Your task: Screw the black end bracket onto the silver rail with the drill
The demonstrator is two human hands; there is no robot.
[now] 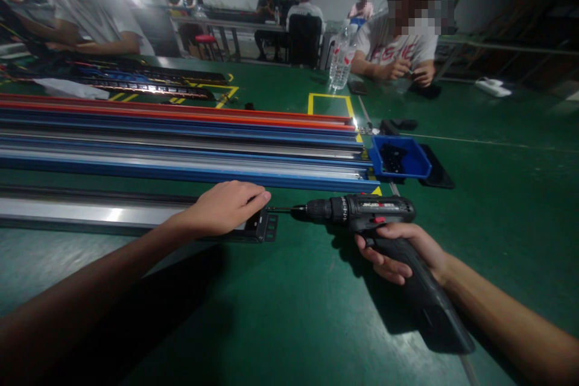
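Observation:
My right hand [398, 253] is wrapped around the grip of a black cordless drill [375, 211], with fingers at its trigger. The drill lies level and points left. Its long thin bit reaches the end cap [260, 226] of a long grey metal profile [104, 211]; whether it sits in a screw I cannot tell. My left hand [226, 208] grips that profile near its right end, thumb along the top and the other fingers partly hidden behind it. A small slotted bracket [271, 227] sticks out from the end cap.
Several blue profiles [271, 178] and an orange one [226, 111] lie behind the grey profile. A blue bin [400, 157] holds small dark parts. Farther back are plastic bottles [341, 60] and a co-worker [393, 42] across the green table [497, 211]; another person sits at far left.

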